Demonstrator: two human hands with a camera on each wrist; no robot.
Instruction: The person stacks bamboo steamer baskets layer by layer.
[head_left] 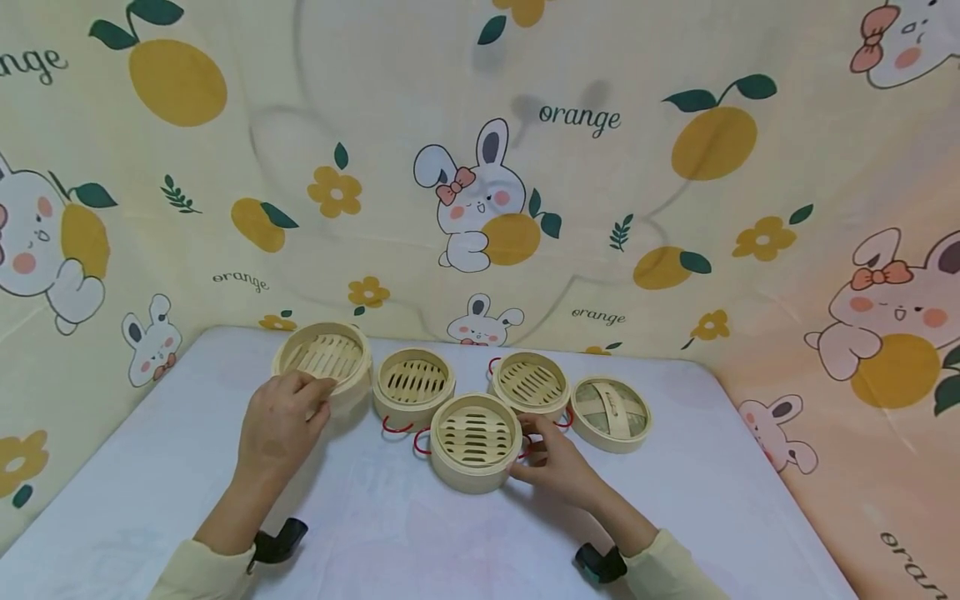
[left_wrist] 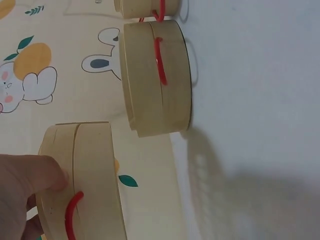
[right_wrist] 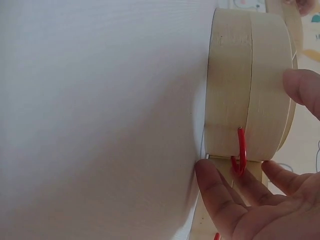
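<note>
the left sleeve point(head_left: 201, 573) and right sleeve point(head_left: 675, 570) are pale cream, with a small black device point(head_left: 282, 542) beside each.

Steamer point(left_wrist: 97, 180) and left hand point(left_wrist: 22, 182), partly outside left-wrist view

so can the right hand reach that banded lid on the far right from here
Probably yes: the right hand is at the front steamer, and the banded lid lies just beyond it, with nothing visible standing between them.

Left hand point(head_left: 281, 425) pinches, its back uppermost; right hand point(head_left: 558, 468) reaches inward, fingers point(right_wrist: 220, 195) spread, thumb point(right_wrist: 302, 86) apart.
</note>
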